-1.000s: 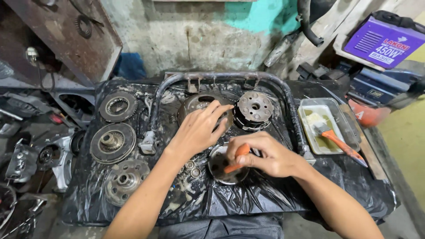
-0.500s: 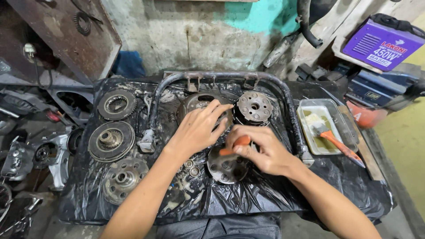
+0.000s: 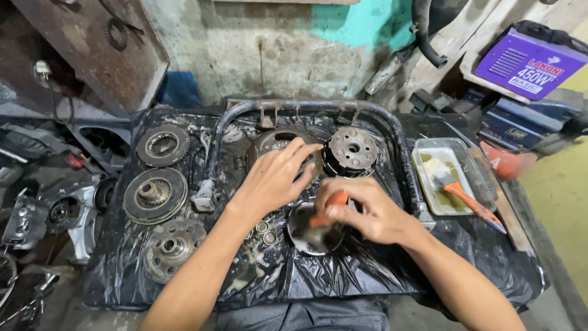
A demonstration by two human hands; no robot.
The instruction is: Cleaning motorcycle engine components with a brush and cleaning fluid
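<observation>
Right hand (image 3: 367,214) edged left, gripping orange-handled tool (image 3: 327,208) over round metal part (image 3: 309,230) — left hand (image 3: 275,178) open, resting above.

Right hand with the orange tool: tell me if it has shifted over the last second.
Yes, slightly. The right hand has drawn nearer the left hand, away from the plastic tray.

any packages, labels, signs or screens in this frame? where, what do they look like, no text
Purple box: top right, on the cluttered side bench; boxy, purple face with white and red printing, dark handle on top.
Dark blue case: just below the purple box; flat, rectangular, small pale label on its side.
Red object: right of the clear tray; rounded, with a white mark.
No signs or screens visible.
</observation>
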